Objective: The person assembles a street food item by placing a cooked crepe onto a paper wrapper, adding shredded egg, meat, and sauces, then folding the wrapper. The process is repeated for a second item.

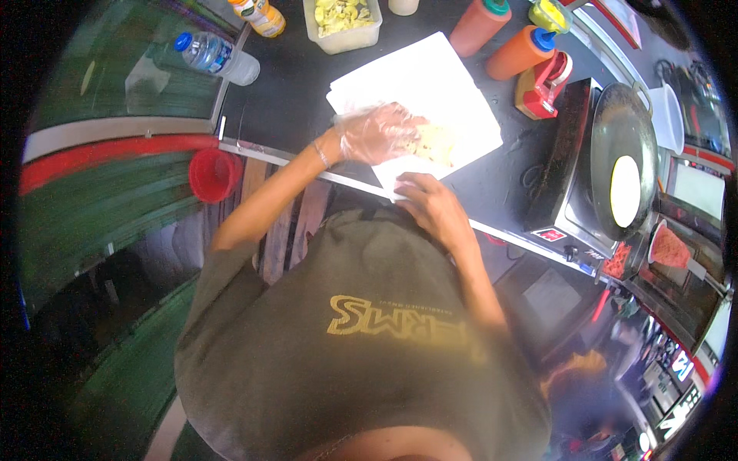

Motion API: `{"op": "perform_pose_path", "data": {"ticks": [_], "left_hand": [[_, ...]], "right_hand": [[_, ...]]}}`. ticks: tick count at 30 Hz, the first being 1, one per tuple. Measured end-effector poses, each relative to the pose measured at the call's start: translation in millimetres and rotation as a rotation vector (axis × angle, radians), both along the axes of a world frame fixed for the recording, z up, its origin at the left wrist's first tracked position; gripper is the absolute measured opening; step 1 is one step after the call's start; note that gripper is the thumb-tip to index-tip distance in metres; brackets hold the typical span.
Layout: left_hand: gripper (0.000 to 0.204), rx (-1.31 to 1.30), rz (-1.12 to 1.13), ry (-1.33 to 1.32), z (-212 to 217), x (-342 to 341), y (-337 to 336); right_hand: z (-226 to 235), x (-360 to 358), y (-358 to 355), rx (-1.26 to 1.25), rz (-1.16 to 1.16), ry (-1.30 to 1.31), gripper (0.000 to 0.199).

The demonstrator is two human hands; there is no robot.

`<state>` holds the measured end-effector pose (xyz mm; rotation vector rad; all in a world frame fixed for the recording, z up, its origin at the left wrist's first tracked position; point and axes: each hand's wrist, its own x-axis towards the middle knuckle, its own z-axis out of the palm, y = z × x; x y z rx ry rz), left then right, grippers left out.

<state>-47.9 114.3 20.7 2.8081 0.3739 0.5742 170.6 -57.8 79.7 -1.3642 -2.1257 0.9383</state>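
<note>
Flatbread (435,143) on white paper (430,92) lies under gloved left hand (377,132), grip flat; right hand (430,203) presses paper's edge.

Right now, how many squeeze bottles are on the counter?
3. Two orange bottles with teal caps stand past the white paper's far right: one, the other. A yellow-green one stands by the top edge. More may lie out of view.

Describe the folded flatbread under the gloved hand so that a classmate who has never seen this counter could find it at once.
Start at the black counter and find the white paper sheets at its middle. On their near half lies the folded flatbread, pale yellow with darker flecks, partly under the left hand in a clear glove. The other flatbread is round, plain, and in the dark pan at right.
</note>
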Motion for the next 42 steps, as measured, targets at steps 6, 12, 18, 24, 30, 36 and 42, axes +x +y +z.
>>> {"op": "perform_pose_path", "data": {"ticks": [6, 12, 18, 24, 30, 36, 42], "left_hand": [[0.056, -0.017, -0.041, -0.004, -2.7, -16.3, -22.5], [0.056, -0.377, 0.015, -0.09, 4.3, -24.2, -50.6], [0.069, -0.375, 0.005, -0.043, 4.1, -29.1, -55.8], [0.065, -0.298, 0.041, -0.034, 5.6, -34.8, -61.4], [0.054, 0.088, 0.229, 0.035, 2.5, -41.3, -84.7], [0.055, -0.077, 0.256, -0.003, 14.9, -44.9, -90.4], [0.055, -0.138, 0.278, 0.049, 25.1, -42.4, -87.9]], "right_hand": [[4.3, -6.1, -11.1, 0.03, -0.077, -0.092, 0.02], [13.9, -9.8, -11.7, 0.074, -0.095, -0.154, 0.022], [20.4, -9.1, -7.3, 0.071, -0.171, -0.089, 0.018], [13.5, -10.5, 1.9, 0.047, -0.329, -0.017, 0.012], [0.3, -7.7, -6.9, 0.252, -0.207, -0.126, 0.015], [-4.0, -1.9, -9.9, 0.196, -0.211, -0.073, 0.02], [-0.1, -3.3, -6.5, 0.178, -0.218, -0.042, 0.024]]}}
